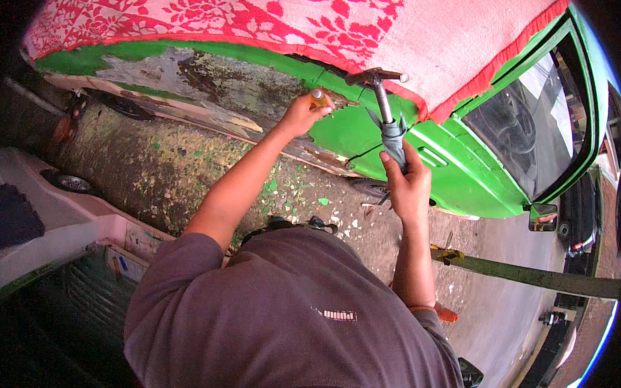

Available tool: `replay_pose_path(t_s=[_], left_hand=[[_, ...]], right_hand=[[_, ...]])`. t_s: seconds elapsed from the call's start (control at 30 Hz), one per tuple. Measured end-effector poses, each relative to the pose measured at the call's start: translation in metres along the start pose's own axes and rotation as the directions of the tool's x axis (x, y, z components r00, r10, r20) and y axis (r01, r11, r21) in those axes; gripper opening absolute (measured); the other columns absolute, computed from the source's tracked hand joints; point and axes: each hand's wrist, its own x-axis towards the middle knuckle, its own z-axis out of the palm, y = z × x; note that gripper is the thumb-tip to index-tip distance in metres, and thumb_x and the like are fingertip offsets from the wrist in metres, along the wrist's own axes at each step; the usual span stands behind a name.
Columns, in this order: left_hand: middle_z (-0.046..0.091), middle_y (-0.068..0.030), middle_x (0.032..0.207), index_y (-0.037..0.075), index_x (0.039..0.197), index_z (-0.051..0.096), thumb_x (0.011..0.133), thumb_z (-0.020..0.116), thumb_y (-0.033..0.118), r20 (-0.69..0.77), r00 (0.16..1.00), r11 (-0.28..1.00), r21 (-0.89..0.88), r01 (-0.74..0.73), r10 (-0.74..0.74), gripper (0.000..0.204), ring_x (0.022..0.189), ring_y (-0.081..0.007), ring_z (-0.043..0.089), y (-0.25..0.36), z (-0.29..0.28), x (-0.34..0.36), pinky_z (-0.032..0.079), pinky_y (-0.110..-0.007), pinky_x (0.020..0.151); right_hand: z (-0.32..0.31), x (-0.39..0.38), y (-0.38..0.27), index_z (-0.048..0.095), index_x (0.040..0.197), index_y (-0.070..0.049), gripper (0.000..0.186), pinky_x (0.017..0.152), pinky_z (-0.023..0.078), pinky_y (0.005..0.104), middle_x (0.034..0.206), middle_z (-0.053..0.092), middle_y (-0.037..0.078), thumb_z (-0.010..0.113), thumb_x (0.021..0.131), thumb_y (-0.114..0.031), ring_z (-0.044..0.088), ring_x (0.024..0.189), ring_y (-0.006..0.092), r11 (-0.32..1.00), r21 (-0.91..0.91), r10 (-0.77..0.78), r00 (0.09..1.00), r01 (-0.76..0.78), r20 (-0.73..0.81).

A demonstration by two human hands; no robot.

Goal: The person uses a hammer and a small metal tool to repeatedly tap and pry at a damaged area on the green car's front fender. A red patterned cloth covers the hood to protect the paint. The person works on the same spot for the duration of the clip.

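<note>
My left hand [304,117] is closed around an amber-handled chisel [318,96], held against the side of a green car [340,134]. Only the round, metal-capped end of its handle shows; the blade is hidden. Around that spot the green paint is broken away, baring a rough patch of grey, brown and rusty surface [239,83]. In my right hand [411,180] is a hammer [384,100] with a steel shaft and grey cloth wrapped round its grip. Its head is raised beside the panel, to the right of the chisel and apart from it.
A red and pink floral cloth [263,15] covers the car's upper part. Green and pale paint chips [273,185] litter the ground. Behind me at left stands a pale vehicle body [53,217]. A post [529,275] juts in at right, below the car's side mirror [544,217].
</note>
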Motion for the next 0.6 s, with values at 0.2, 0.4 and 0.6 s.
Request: replay_pose_path(t_s=[0.2, 0.4, 0.6], left_hand=[[0.065, -0.0008, 0.093, 0.005, 0.101, 0.063, 0.092, 0.065, 0.007, -0.022, 0.999, 1.000, -0.001, -0.025, 0.025, 0.009, 0.089, -0.0102, 0.060, 0.006, 0.008, 0.006, 0.049, -0.031, 0.082], [0.067, -0.0015, 0.095, 0.004, 0.102, 0.063, 0.092, 0.066, 0.009, -0.025, 0.998, 0.993, 0.106, 0.053, -0.051, 0.011, 0.092, -0.0101, 0.061, 0.019, 0.019, 0.002, 0.050, -0.031, 0.084], [0.067, -0.0012, 0.102, 0.005, 0.105, 0.064, 0.092, 0.068, 0.012, -0.012, 0.998, 0.994, 0.084, 0.067, -0.066, 0.015, 0.097, -0.0109, 0.060, 0.010, 0.023, 0.000, 0.049, -0.032, 0.087]], right_hand=[[-0.009, 0.011, 0.022, 0.059, 0.126, 0.005, 0.046, 0.066, 0.051, 0.0336, 0.087, 0.070, 0.017, 0.073, 0.088, -0.018, 0.064, 0.074, 0.0161, 0.992, 0.011, -0.124, 0.992, 0.124, 0.035], [-0.017, 0.022, 0.023, 0.060, 0.124, 0.003, 0.044, 0.069, 0.053, 0.0412, 0.087, 0.068, 0.025, 0.071, 0.088, -0.020, 0.070, 0.079, 0.0358, 0.918, -0.279, -0.240, 0.955, 0.283, 0.176], [-0.018, 0.037, 0.038, 0.062, 0.119, 0.004, 0.042, 0.071, 0.053, 0.0423, 0.090, 0.067, 0.028, 0.073, 0.086, -0.022, 0.069, 0.081, 0.0384, 0.952, -0.001, -0.306, 0.948, 0.307, 0.091]])
